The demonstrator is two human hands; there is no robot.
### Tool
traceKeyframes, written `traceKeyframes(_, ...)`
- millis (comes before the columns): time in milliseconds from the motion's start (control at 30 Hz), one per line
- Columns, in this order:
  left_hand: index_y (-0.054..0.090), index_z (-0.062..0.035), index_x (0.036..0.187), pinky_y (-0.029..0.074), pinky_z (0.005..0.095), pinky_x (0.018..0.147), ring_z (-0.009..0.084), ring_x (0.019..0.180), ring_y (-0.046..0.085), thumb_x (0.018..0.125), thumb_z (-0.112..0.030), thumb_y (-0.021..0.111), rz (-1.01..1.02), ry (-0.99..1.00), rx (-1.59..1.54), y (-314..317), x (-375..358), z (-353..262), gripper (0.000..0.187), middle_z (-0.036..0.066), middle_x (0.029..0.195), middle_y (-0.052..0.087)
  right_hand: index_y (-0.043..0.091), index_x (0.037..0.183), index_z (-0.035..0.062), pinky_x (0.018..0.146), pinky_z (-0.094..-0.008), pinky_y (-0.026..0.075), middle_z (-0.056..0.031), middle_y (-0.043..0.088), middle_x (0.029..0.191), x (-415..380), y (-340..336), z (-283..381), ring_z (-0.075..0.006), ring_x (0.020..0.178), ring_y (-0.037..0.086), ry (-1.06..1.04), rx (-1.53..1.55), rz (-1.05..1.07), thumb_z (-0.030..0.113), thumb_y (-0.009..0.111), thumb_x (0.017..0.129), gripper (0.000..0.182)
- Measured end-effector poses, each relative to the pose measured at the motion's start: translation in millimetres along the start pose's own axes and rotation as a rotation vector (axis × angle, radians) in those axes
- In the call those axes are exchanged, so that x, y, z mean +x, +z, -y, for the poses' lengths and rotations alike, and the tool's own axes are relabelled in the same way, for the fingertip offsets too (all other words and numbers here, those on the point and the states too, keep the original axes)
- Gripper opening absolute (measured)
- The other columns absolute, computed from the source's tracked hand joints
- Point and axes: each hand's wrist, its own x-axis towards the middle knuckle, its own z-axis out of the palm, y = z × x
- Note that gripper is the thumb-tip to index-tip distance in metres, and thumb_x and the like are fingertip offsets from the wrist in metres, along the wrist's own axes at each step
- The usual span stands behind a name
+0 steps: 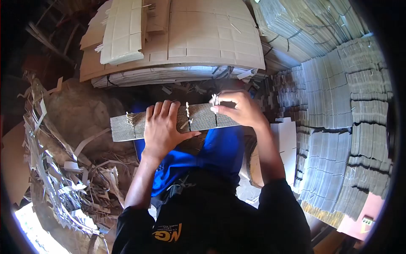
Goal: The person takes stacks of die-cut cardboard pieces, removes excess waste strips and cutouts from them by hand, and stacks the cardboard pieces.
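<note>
A long stack of corrugated cardboard pieces lies across my lap with its fluted edges facing up. Dark slots cross it, and small scraps poke out of some of them. My left hand grips the stack left of its middle, fingers over the far edge and thumb along the near side. Near the stack's right end, my right hand pinches pale cardboard scraps at a slot. Its lower fingers are partly hidden.
Flat cardboard sheets are piled in front, with a smaller cardboard bundle on top. Tied cardboard stacks line the right side. Loose cardboard strips heap up at the lower left.
</note>
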Motion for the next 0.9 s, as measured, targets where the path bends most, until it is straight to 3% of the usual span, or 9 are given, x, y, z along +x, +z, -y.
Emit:
traceKeyframes(267, 0.060, -0.0019, 0.108, 0.043, 0.0421, 0.087, 0.0305, 0.097, 0.057, 0.059, -0.064, 0.080, 0.019, -0.024, 0.010, -1, 1, 3, 0.081, 0.011, 0.101, 0.058, 0.068, 0.092, -0.0017, 0.054, -0.0346, 0.051, -0.0129, 0.068, 0.075, 7, 33, 1, -0.0262, 0.061, 0.068, 0.013, -0.219, -0.335, 0.016, 0.067, 0.091, 0.018)
traceKeyframes(333, 0.061, -0.0025, 0.107, 0.043, 0.0420, 0.088, 0.0306, 0.098, 0.057, 0.059, -0.063, 0.081, -0.005, -0.039, 0.022, -1, 0, 1, 0.080, 0.011, 0.101, 0.059, 0.067, 0.093, -0.0026, 0.050, -0.0281, 0.048, -0.0078, 0.068, 0.073, 21, 38, -19, -0.0153, 0.055, 0.061, 0.114, 0.419, -0.767, 0.013, 0.064, 0.094, 0.016)
traceKeyframes(367, 0.061, -0.0025, 0.107, 0.043, 0.0420, 0.088, 0.0306, 0.098, 0.057, 0.059, -0.063, 0.081, -0.003, -0.036, 0.021, -1, -1, 1, 0.080, 0.011, 0.101, 0.059, 0.067, 0.093, -0.0026, 0.050, -0.0281, 0.048, -0.0078, 0.068, 0.073, 25, 36, -21, -0.0153, 0.055, 0.061, 0.115, 0.419, -0.770, 0.013, 0.064, 0.094, 0.016)
traceKeyframes(433, 0.061, -0.0031, 0.107, 0.044, 0.0422, 0.088, 0.0307, 0.098, 0.057, 0.059, -0.063, 0.081, 0.002, -0.044, 0.013, -2, -1, 0, 0.079, 0.010, 0.100, 0.059, 0.066, 0.094, -0.0022, 0.050, -0.0255, 0.050, -0.0071, 0.067, 0.073, 40, 23, 5, -0.0147, 0.056, 0.063, 0.212, 0.588, -1.186, 0.013, 0.061, 0.096, 0.016)
traceKeyframes(500, 0.061, -0.0034, 0.106, 0.044, 0.0423, 0.088, 0.0308, 0.098, 0.058, 0.059, -0.063, 0.081, 0.007, -0.043, 0.017, 1, 2, 1, 0.078, 0.010, 0.100, 0.059, 0.066, 0.092, -0.0018, 0.054, -0.0261, 0.052, -0.0066, 0.068, 0.073, 58, 55, 53, -0.0160, 0.062, 0.066, 0.108, 0.940, -0.987, 0.014, 0.062, 0.097, 0.017)
traceKeyframes(533, 0.061, -0.0036, 0.106, 0.044, 0.0425, 0.087, 0.0308, 0.097, 0.058, 0.060, -0.063, 0.080, -0.002, -0.024, 0.015, 5, 3, 4, 0.078, 0.010, 0.100, 0.059, 0.065, 0.095, -0.0021, 0.068, -0.0338, 0.055, -0.0086, 0.069, 0.090, 53, 87, 76, -0.0179, 0.079, 0.068, 0.101, 0.647, -0.532, 0.019, 0.060, 0.098, 0.022)
traceKeyframes(733, 0.062, -0.0045, 0.106, 0.045, 0.0433, 0.086, 0.0305, 0.096, 0.059, 0.060, -0.064, 0.080, -0.024, 0.008, 0.031, 2, 5, 3, 0.077, 0.010, 0.098, 0.060, 0.062, 0.122, 0.0065, 0.086, -0.0455, 0.048, -0.0091, 0.063, 0.109, 54, 160, 214, -0.0287, 0.095, 0.062, -0.609, -0.018, -0.193, 0.024, 0.078, 0.074, 0.054)
traceKeyframes(867, 0.060, -0.0040, 0.112, 0.043, 0.0426, 0.090, 0.0271, 0.099, 0.056, 0.062, -0.061, 0.079, -0.101, 0.107, -0.018, 44, -23, 41, 0.078, 0.009, 0.103, 0.058, 0.069, 0.103, 0.0033, 0.082, -0.0417, 0.045, -0.0102, 0.065, 0.095, 50, 88, 115, -0.0272, 0.092, 0.062, -0.366, -0.093, -0.530, 0.016, 0.077, 0.075, 0.031)
traceKeyframes(900, 0.060, -0.0040, 0.112, 0.043, 0.0426, 0.090, 0.0271, 0.099, 0.056, 0.062, -0.061, 0.079, -0.115, 0.091, -0.029, 34, -19, 34, 0.078, 0.009, 0.103, 0.058, 0.070, 0.104, 0.0024, 0.084, -0.0399, 0.047, -0.0105, 0.067, 0.096, 37, 58, 103, -0.0277, 0.092, 0.064, -0.154, -0.439, -0.584, 0.015, 0.077, 0.076, 0.031)
